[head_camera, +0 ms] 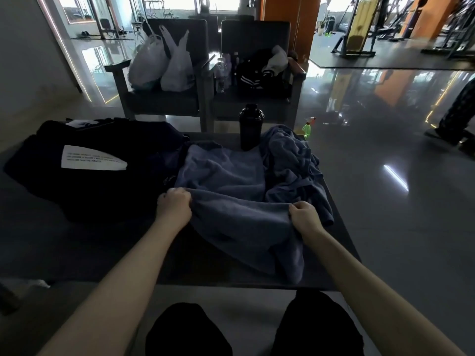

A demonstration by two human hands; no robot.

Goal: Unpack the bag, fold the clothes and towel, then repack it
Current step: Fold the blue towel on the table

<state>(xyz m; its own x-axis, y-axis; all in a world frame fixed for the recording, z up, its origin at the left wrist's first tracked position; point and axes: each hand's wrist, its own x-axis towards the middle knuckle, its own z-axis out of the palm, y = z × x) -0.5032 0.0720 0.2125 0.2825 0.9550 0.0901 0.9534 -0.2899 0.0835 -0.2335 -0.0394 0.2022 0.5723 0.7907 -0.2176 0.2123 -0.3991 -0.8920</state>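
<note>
The left grip [174, 204] and the right grip [304, 215] both hold the towel [231, 173]. The fingers of each are curled tight into a bunched edge of the grey-blue cloth, one at either end, and that edge runs straight between them. Beyond the held edge the towel lies flat on the dark table [341, 227]. On the near side it sags in folds down to the table's near edge.

Just right of the towel and touching it is a crumpled blue cloth [290, 160] of much the same colour. To the left lies a black heap [102, 196] with a white patch [90, 159] on top; whether it is a bag or a garment I cannot tell. A black shaker [251, 127] stands upright at the towel's far edge.

A green spray bottle [306, 128] shows beyond the table's far right corner. Two chairs [159, 104] face the table. The left one holds white plastic bags [164, 62], and the right one holds dark things.
</note>
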